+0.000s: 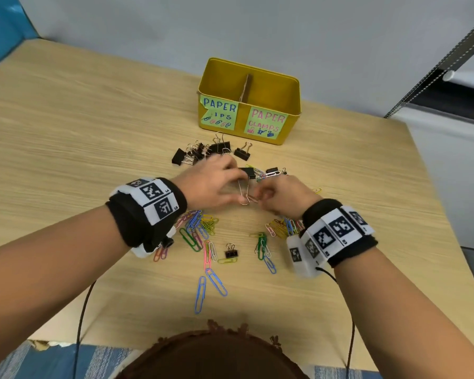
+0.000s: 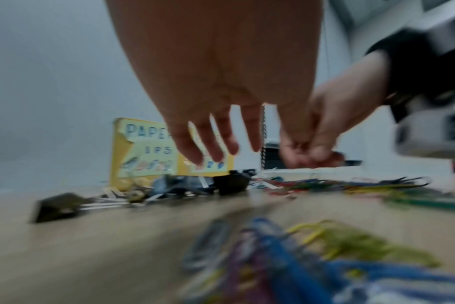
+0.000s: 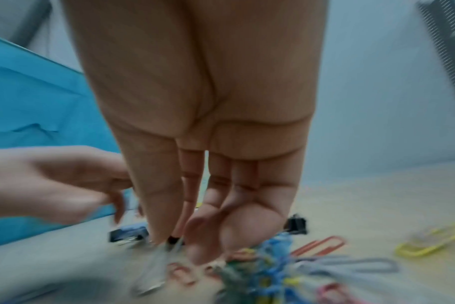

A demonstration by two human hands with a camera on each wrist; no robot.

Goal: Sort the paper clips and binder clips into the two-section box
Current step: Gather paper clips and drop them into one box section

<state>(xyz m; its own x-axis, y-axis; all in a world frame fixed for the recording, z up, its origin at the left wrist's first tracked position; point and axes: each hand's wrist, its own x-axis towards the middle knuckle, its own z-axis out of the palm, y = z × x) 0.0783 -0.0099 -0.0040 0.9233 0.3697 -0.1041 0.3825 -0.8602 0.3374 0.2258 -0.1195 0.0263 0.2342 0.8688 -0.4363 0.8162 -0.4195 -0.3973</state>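
Note:
A yellow tin box stands at the back of the table. A cardboard divider splits it into a left section labelled for paper clips and a right one labelled paper clamps. My left hand pinches a black binder clip whose long wire handles point toward me. My right hand, with fingers curled, pinches a pinkish paper clip at the tip of those handles. In the right wrist view my right hand has thumb and forefinger closed together over blurred wire.
Several black binder clips lie in front of the box. Coloured paper clips are heaped under my left wrist, with more paper clips under the right. A small binder clip lies between them. The table's right edge is close.

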